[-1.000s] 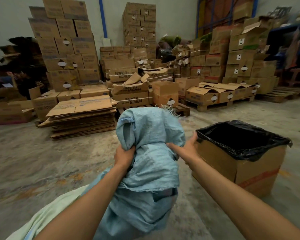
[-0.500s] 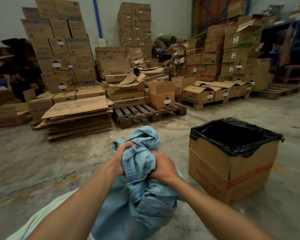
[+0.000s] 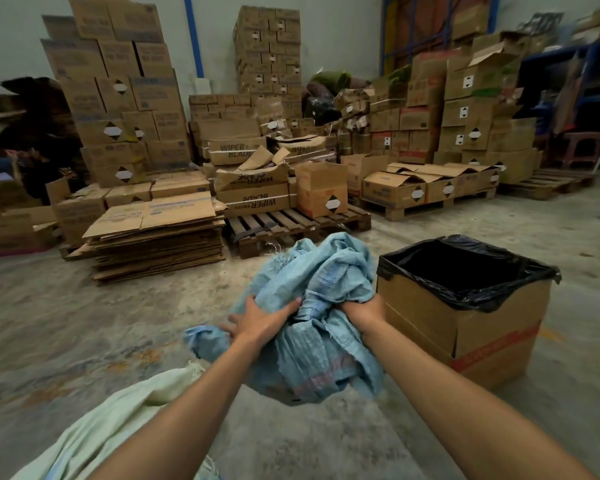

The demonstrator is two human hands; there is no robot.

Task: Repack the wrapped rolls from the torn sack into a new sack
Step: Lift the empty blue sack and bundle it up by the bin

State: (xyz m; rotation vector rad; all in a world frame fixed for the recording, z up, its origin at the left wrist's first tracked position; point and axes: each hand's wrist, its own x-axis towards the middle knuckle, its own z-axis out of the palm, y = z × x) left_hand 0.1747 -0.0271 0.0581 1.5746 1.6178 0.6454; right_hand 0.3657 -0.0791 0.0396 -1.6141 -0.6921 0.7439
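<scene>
**A warehouse storeroom**

Printed cardboard cartons (image 3: 118,98) stand stacked high against the back wall, some marked "WIPER BLADE". More sit on wooden pallets (image 3: 298,225) on a stained bare concrete floor (image 3: 66,323). A pile of flattened cartons (image 3: 156,240) lies left; blue steel racking (image 3: 387,32) rises behind.

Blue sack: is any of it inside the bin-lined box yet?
No: the blue sack is bunched between the left hand and right hand, left of the lined box, whose liner shows only black.
</scene>
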